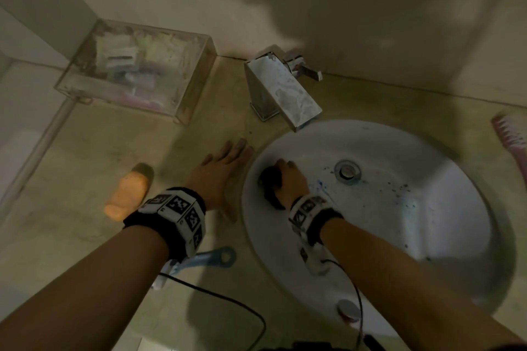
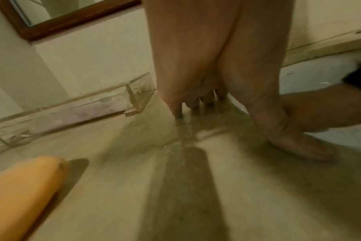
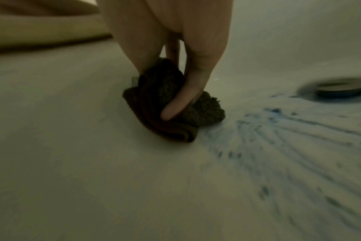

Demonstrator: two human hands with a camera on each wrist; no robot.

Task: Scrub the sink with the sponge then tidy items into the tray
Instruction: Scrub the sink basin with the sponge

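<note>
- Step in hand: scrubbing. The right hand point(image 1: 288, 179) pinches the dark sponge point(image 3: 171, 104) between thumb and curled fingers and presses it on the inner wall of the sink point(image 1: 445, 208), on the side of the drain point(image 1: 347, 171) nearest the left hand.
- Blue stain streaks point(image 3: 278, 130) fan out from the drain; specks also lie on the far side of the drain. By judgement, scrubbing is unfinished.
- Next move: sweep the sponge toward the drain across the streaks, keeping pressure down.
- The left hand point(image 1: 221, 171) lies spread, flat on the table point(image 1: 85, 151) just beside the sink rim, gripping nothing.
- The clear tray point(image 1: 196, 71) stands on the table, beyond the left hand from the sink, against the wall; it already contains some items.
- Loose items for tidying: an orange bottle point(image 1: 128, 194) and a blue handled tool point(image 1: 216, 258) on the tray side of the sink, and a pink comb point(image 1: 510, 137) on the opposite side.
- Obstruction: the tap point(image 1: 282, 91) overhangs the sink rim between tray and basin.
</note>
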